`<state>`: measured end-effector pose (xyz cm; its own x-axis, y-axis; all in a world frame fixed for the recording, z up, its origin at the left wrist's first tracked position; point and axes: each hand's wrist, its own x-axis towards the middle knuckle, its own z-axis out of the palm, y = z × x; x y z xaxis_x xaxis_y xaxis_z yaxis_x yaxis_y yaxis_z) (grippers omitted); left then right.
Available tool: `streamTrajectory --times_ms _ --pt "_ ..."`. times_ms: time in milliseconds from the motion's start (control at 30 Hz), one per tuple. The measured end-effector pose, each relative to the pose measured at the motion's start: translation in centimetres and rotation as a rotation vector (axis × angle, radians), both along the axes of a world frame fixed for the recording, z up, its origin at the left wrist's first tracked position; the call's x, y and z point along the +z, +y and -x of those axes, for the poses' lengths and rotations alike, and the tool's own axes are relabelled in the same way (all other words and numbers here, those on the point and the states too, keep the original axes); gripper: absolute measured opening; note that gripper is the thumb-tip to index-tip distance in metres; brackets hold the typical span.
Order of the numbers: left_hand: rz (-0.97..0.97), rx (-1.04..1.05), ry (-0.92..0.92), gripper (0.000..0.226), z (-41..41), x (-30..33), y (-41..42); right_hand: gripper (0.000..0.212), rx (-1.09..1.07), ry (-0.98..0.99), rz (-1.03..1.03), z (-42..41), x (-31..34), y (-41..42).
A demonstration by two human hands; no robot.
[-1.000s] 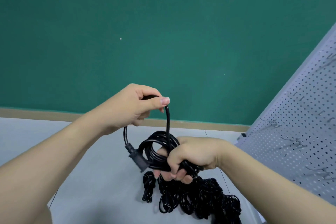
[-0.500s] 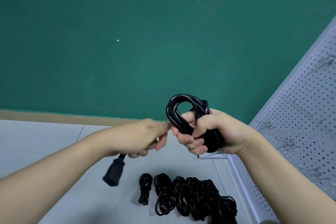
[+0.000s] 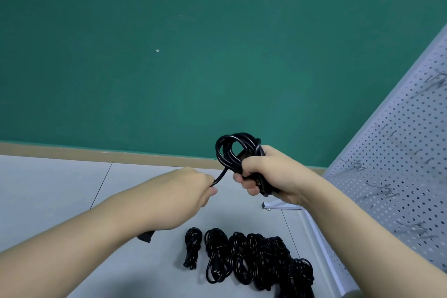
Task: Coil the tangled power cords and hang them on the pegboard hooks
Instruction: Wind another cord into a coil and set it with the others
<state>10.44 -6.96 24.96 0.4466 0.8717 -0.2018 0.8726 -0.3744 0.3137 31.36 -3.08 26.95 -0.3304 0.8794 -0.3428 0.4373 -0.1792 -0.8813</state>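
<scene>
Above the floor, left hand (image 3: 183, 191) now pulling cord tail (image 3: 220, 178) taut, plug (image 3: 145, 236) tucked under wrist

Head view, sole camera: worn high, facing forward and down, close over both forearms; green wall (image 3: 169, 55) ahead, pegboard (image 3: 399, 164) right.
</scene>
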Motion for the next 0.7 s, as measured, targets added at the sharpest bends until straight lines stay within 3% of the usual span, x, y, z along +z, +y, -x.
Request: streamTrajectory --times_ms 133,233,333,433,533,600,700 --pt "-0.124 -0.029 0.09 0.03 -0.6 -0.7 0.1 0.025 -0.142 -0.069 -0.142 1.0 -1.0 0.4" --pt "-0.276 -0.053 0.173 0.029 -0.6 -0.8 0.0 0.014 -0.269 -0.076 -0.224 0.8 -1.0 1.1" --pt "-0.375 -0.123 0.233 0.027 -0.9 -0.6 -0.2 0.012 -0.297 -0.204 -0.328 0.4 -1.5 1.6" --pt "-0.473 -0.284 0.246 0.026 -1.1 0.2 -0.5 0.013 -0.163 -0.467 -0.432 0.8 -2.5 1.4" --pt "-0.673 -0.385 0.146 0.031 0.6 1.1 -0.3 0.015 0.07 -0.639 -0.403 1.6 -3.4 0.5" --pt "-0.774 -0.393 0.088 0.032 1.9 1.0 0.2 0.018 0.265 -0.71 -0.39 2.0 -3.8 -0.3" --pt "-0.736 -0.393 0.002 0.036 3.1 0.9 1.1 0.026 0.427 -0.728 -0.386 2.8 -3.6 -1.4"
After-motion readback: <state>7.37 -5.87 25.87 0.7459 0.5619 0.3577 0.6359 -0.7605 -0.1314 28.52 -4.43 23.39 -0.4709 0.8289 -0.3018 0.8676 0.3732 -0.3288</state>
